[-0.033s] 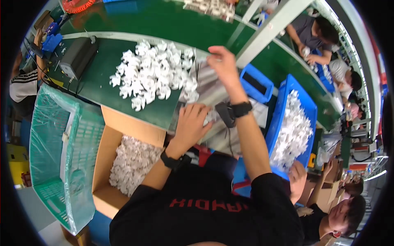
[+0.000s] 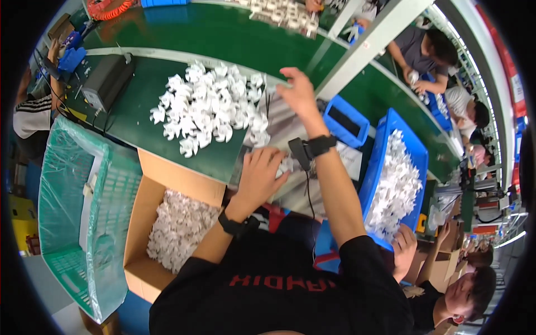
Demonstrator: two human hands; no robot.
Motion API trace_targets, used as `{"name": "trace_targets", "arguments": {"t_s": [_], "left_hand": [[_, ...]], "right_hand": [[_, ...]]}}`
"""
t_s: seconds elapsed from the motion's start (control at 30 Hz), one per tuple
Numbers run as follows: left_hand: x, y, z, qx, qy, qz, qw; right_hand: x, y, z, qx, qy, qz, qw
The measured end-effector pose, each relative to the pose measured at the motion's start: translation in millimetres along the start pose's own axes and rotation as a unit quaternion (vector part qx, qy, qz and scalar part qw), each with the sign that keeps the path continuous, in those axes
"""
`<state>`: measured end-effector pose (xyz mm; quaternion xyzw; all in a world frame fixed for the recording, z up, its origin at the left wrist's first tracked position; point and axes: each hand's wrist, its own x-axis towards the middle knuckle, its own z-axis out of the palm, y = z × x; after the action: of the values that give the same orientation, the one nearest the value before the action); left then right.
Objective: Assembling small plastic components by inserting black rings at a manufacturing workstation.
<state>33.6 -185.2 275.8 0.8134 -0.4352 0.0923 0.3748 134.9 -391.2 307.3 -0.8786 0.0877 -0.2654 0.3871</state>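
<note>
My left hand (image 2: 260, 170) rests at the near edge of a grey, streaked sheet or fixture surface (image 2: 285, 125). Its thumb and fingers are closed around a small whitish piece (image 2: 286, 166), partly hidden by the fingers. My right hand (image 2: 300, 96) is raised over the far end of that surface, thumb and forefinger apart, with nothing visible between them. Just left of it, a loose heap of white curved plastic parts (image 2: 209, 106) covers part of the green table (image 2: 131, 109).
An open cardboard box (image 2: 162, 167) of white parts stands at my left, beside a plastic-lined green basket (image 2: 67, 251). On the right are a small blue tray (image 2: 349, 120) and a large blue bin (image 2: 420, 195) of white parts; another person's hand (image 2: 403, 248) touches it. A metal post (image 2: 363, 47) rises ahead.
My right hand has shifted slightly lower in the view. My left hand stays around the whitish piece. The whole view has moved a little.
</note>
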Motion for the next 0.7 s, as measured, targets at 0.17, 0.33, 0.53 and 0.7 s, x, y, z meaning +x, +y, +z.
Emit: {"name": "trace_targets", "arguments": {"t_s": [0.17,0.33,0.53,0.7], "left_hand": [[-12.9,-6.4,-7.5,-0.003,0.010,-0.011,1.000],[-11.6,-5.2,-5.3,-0.002,0.019,-0.010,1.000],[-4.0,3.4,-13.3,-0.001,0.016,-0.004,1.000],[8.4,5.8,-25.5,-0.030,0.097,0.033,0.994]], "right_hand": [[15.5,2.7,42.0,-0.181,-0.089,0.003,0.979],[13.3,17.4,40.6,-0.161,-0.083,-0.019,0.983],[-6.8,-13.4,2.2,-0.022,0.040,-0.023,0.999],[-71.1,-54.4,-46.3,0.045,0.081,0.008,0.996]]}}
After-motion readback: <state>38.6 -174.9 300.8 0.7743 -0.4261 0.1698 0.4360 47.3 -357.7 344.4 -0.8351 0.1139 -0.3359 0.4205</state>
